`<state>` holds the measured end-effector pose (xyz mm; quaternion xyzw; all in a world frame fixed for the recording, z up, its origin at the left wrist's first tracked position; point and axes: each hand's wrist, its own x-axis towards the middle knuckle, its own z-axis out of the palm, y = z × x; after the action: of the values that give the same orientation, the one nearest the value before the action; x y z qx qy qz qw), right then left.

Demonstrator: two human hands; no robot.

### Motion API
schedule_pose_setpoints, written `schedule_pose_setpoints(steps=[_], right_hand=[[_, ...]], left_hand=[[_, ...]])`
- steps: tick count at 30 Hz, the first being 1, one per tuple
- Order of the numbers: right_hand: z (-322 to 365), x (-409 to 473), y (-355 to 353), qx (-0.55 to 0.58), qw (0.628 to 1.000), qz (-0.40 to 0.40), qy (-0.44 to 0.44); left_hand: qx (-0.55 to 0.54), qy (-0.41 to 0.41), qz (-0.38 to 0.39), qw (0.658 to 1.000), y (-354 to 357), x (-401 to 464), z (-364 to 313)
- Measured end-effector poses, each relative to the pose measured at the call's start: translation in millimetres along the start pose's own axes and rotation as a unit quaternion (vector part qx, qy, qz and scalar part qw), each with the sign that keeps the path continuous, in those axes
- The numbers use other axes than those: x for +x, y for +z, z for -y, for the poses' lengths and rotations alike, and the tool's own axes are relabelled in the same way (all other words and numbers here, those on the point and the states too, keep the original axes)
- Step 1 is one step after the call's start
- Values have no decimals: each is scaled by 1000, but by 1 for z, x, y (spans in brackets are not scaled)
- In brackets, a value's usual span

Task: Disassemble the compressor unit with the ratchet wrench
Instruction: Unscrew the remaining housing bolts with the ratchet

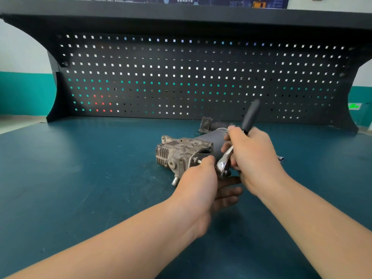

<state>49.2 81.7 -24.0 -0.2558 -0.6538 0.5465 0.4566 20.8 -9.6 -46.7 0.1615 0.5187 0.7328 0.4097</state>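
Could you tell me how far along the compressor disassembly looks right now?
Early. The compressor lies on the bench, looking still in one piece. In hand: the right hand grips the ratchet, and the left hand pinches a small bit near its head. A loose socket lies to the right. Loosening remains.

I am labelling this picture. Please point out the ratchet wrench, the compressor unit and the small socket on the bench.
ratchet wrench [249, 115], head view, black handle
compressor unit [177, 153], head view, finned metal head
small socket [280, 158], head view, shiny body

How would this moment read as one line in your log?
right hand grips ratchet wrench | left hand at compressor unit | unit on bench
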Motion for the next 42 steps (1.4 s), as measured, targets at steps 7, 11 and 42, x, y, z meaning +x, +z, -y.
schedule_pose_setpoints(steps=[7,11,42], right_hand=[[6,-26,3,-231,843,81,-479],[6,-24,1,-198,882,86,-420],[2,25,-16,102,983,6,155]], left_hand=[[17,4,47,999,-5,-2,1],[22,10,44,999,-4,-2,0],[-64,29,-129,989,-5,19,6]])
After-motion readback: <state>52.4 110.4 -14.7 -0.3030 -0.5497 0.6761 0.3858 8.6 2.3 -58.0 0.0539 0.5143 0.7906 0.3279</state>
